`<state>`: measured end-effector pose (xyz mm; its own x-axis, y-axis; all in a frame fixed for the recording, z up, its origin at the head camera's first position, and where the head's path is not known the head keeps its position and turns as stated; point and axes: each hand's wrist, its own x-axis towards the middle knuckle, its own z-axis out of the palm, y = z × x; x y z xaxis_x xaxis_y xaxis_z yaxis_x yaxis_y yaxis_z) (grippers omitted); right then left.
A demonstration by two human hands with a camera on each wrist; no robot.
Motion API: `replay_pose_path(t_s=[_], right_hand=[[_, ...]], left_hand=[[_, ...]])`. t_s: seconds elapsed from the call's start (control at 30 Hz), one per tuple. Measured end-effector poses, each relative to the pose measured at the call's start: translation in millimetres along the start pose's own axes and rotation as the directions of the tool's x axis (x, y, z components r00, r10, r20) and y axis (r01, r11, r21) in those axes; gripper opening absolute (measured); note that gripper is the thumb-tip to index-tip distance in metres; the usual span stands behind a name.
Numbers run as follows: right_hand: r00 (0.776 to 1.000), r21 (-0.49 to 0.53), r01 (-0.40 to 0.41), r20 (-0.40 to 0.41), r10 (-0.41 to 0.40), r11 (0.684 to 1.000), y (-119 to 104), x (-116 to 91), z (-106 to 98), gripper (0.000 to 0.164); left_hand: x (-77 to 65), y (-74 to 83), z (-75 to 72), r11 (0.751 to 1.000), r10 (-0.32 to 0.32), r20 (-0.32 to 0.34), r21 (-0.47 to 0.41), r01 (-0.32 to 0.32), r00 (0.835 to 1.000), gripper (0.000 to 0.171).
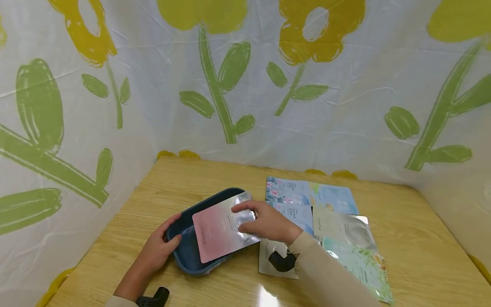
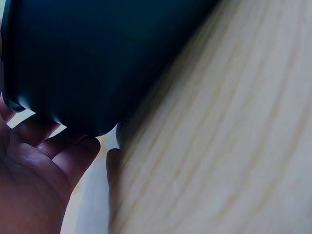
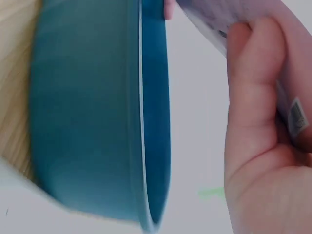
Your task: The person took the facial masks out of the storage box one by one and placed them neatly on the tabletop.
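A dark blue oblong plastic bin [image 1: 188, 249] stands on the table, turned at a slant. My left hand [image 1: 158, 248] holds its left end, thumb over the rim and fingers against the outer wall [image 2: 83, 63]. Over the bin's opening, my right hand [image 1: 270, 221] pinches a pink and silver sheet mask packet [image 1: 215, 232] by its right end. The right wrist view shows that packet [image 3: 297, 83] apart from the bin's rim, with my thumb [image 3: 253, 102] along one face. The packet hides much of the bin's inside.
To the right lie several flat packets: two blue floral ones [image 1: 285, 189] [image 1: 335, 198] at the back, another blue one [image 1: 301, 217], a beige-silver one [image 1: 345, 228], a green floral one [image 1: 356, 264] and a beige one [image 1: 268, 260] partly under my right forearm. A flower-printed cloth [image 1: 153, 85] surrounds the table.
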<state>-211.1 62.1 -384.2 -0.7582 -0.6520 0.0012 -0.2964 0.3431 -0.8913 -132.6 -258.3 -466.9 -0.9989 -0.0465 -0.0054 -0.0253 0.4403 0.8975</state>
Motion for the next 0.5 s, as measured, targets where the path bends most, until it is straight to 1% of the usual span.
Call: replay_pose_path(t_s=[0.23, 0.4, 0.5], right_hand=[[0.995, 0.024, 0.017, -0.097, -0.014, 1.0, 12.7, -51.0, -26.1, 0.044], [0.994, 0.076, 0.006, -0.111, 0.003, 0.997, 20.8, -94.0, -41.7, 0.044], [0.992, 0.076, 0.002, -0.122, 0.007, 0.997, 25.8, -114.1, -48.5, 0.043]], left_hand=[[-4.5, -0.1, 3.7, 1.0, -0.003, 0.0, 0.009, 0.003, 1.0, 0.06], [-8.8, 1.0, 4.8, 1.0, 0.006, 0.003, 0.031, -0.006, 1.0, 0.06], [-10.3, 0.5, 4.6, 0.999, 0.009, -0.002, 0.044, -0.009, 1.0, 0.06]])
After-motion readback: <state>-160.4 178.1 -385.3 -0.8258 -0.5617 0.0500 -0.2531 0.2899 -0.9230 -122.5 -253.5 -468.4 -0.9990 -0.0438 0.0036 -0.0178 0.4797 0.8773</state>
